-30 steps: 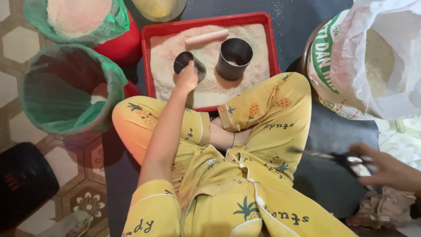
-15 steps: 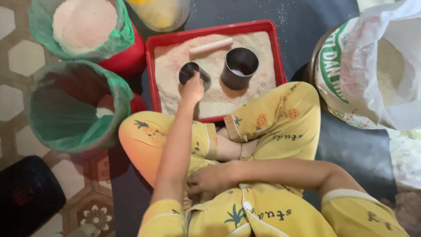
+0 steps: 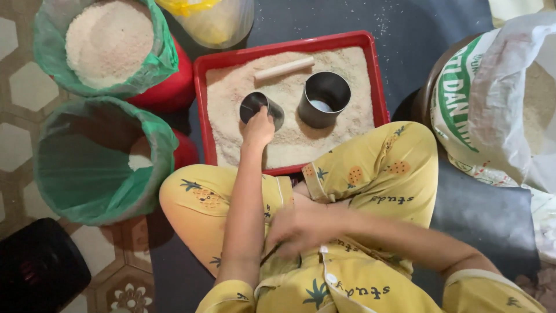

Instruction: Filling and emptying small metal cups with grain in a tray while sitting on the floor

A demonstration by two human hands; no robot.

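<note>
A: What is the person doing?

B: Seen from above, a person in yellow patterned pyjamas sits cross-legged on a dark mat. The left hand reaches into a red tray of pale, sandy powder and its fingers are clenched round a small metal cup, which lies tilted with its mouth toward the camera, sunk partly in the powder.

A: And the other hand?

B: The right hand rests in the lap, fingers curled. It is blurred, so whether it holds anything cannot be told.

A: What else is in the tray?

B: A larger metal cup stands upright just beside the small one, and a short wooden stick lies near the far rim.

A: Which step does this look like?

B: Scooping powder, judging by the tilted cup. Lifting it would call for turning it level first, so nothing spills.

A: Anything around the tray?

B: 2 green-lined tubs, 1 full and 1 nearly empty, and an open white sack.
</note>
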